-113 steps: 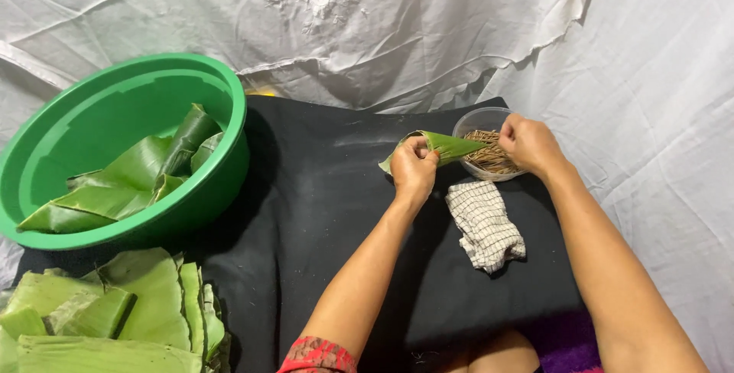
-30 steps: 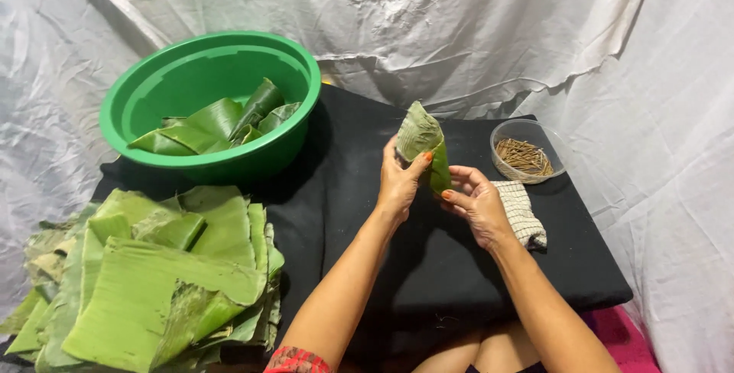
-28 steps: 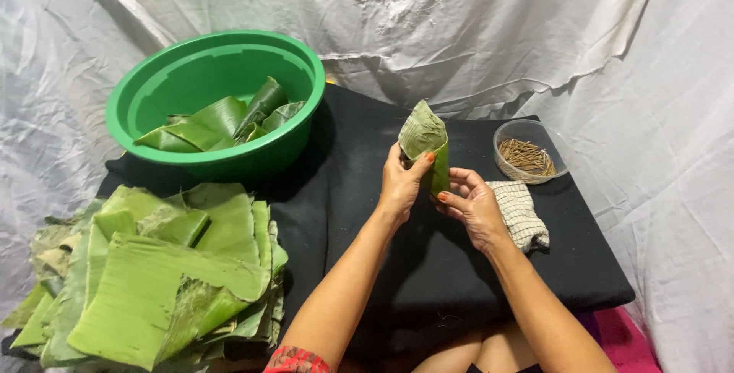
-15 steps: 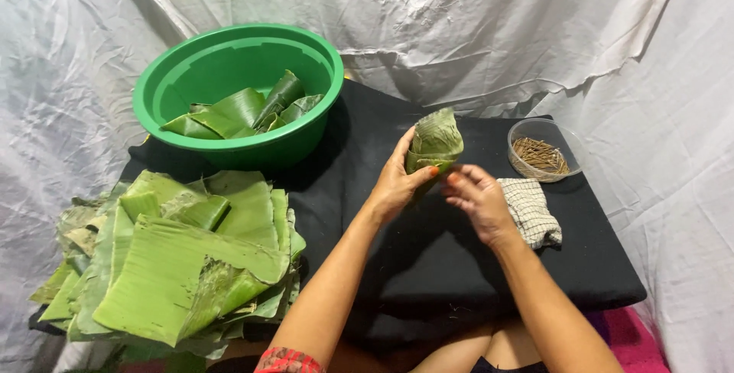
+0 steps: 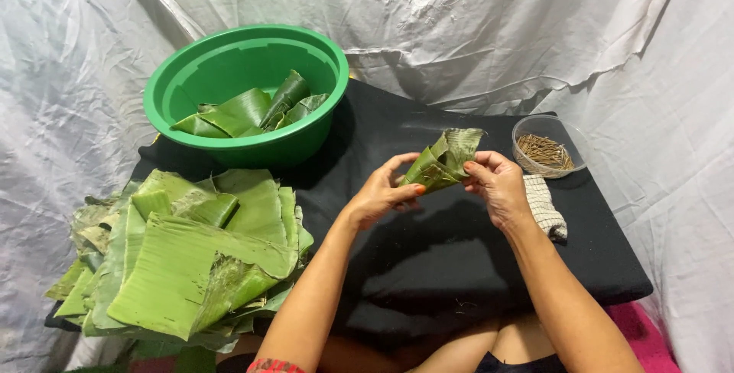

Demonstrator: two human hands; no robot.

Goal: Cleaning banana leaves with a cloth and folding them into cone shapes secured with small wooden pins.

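From the head camera, looking down: a person sat at a low table (image 5: 474, 266) covered in black cloth, with white sheets hung behind and around it. Both bare forearms reached forward over the cloth. The left hand (image 5: 380, 193) and the right hand (image 5: 497, 186) met above the middle of the table, each pinched shut on one folded leaf cone (image 5: 443, 160). The left fingers gripped the cone's narrow lower end; the right fingers gripped its side just below the wider top. The cone was held in the air, tilted, its open end pointing up and to the right.

Just beyond the right hand stood a small clear bowl (image 5: 562, 130) holding thin brown sticks (image 5: 544, 151). A checked rag (image 5: 544, 205) lay beside that hand, partly hidden by the wrist.

At the far left of the table sat a green basin (image 5: 199, 82) containing several folded leaves (image 5: 248, 109). In front of it, near the left arm, lay a thick stack (image 5: 183, 251) of flat green leaves hanging over the table's edge.
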